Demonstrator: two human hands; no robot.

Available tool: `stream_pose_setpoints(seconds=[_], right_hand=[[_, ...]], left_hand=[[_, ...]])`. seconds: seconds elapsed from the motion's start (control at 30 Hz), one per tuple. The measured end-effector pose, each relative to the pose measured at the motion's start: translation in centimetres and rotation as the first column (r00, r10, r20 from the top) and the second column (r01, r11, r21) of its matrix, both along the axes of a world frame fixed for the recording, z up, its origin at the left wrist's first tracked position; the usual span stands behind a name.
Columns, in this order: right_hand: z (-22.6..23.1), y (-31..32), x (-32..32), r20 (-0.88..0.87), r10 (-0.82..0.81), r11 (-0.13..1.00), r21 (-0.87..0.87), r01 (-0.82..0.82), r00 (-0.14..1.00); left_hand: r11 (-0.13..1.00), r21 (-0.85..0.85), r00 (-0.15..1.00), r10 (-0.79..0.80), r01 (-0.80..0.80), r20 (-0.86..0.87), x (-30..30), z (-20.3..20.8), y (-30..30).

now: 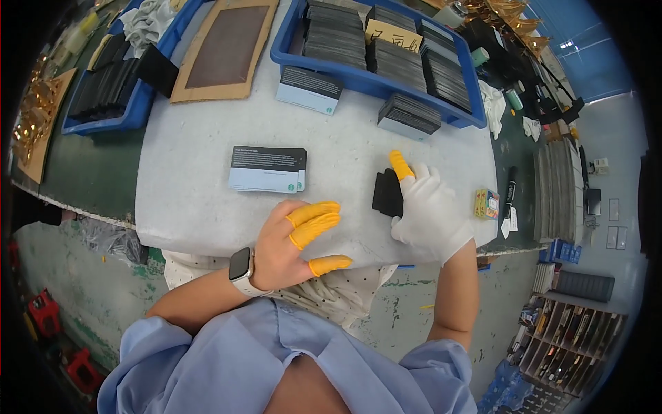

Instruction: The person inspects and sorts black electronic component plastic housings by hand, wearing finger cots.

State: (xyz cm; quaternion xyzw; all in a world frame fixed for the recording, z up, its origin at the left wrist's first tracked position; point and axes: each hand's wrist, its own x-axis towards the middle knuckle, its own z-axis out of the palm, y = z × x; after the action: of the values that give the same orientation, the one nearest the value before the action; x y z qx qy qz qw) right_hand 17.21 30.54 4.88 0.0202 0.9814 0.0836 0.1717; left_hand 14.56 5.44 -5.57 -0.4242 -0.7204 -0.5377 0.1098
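My left hand (296, 238) hovers over the near edge of the white-covered table, with yellow finger cots on its fingers and thumb. Its fingers are apart and empty. To the right, my right hand (433, 210) wears a white glove and a yellow finger cot. It is closed around the right side of some small flat black pieces (387, 193), cloth or card, I cannot tell which; its fingers hide part of them. Beyond my left hand lies a stack of black and light-blue cards (265, 169), slightly fanned at its right edge.
A blue tray (331, 74) packed with dark cards stands at the back; two card stacks (309, 90) (408, 117) sit before it. Another blue tray (103, 125) is at the left, near a cardboard-framed brown panel (227, 47). A small colourful box (486, 204) and a black marker (510, 186) lie right.
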Motion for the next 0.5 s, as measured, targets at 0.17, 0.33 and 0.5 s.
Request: stream_pose_setpoints(seconds=[0.17, 0.33, 0.5], right_hand=[[0.0, 0.2, -0.6, 0.007, 0.013, 1.000, -0.022, -0.013, 1.000], [-1.6, 1.9, 2.1, -0.452, -0.206, 0.843, -0.532, -0.077, 0.868], [-6.6, 1.7, 4.4, -0.422, -0.734, 0.379, -0.905, -0.195, 0.532]], left_hand=[[1.000, 0.011, 1.000, 0.004, -0.004, -0.016, 0.2, -0.2, -0.2], [1.000, 0.001, 1.000, -0.018, 0.018, -0.012, 0.1, -0.1, -0.5], [0.999, 0.041, 0.999, -0.017, 0.018, -0.027, 0.0, 0.1, -0.2]])
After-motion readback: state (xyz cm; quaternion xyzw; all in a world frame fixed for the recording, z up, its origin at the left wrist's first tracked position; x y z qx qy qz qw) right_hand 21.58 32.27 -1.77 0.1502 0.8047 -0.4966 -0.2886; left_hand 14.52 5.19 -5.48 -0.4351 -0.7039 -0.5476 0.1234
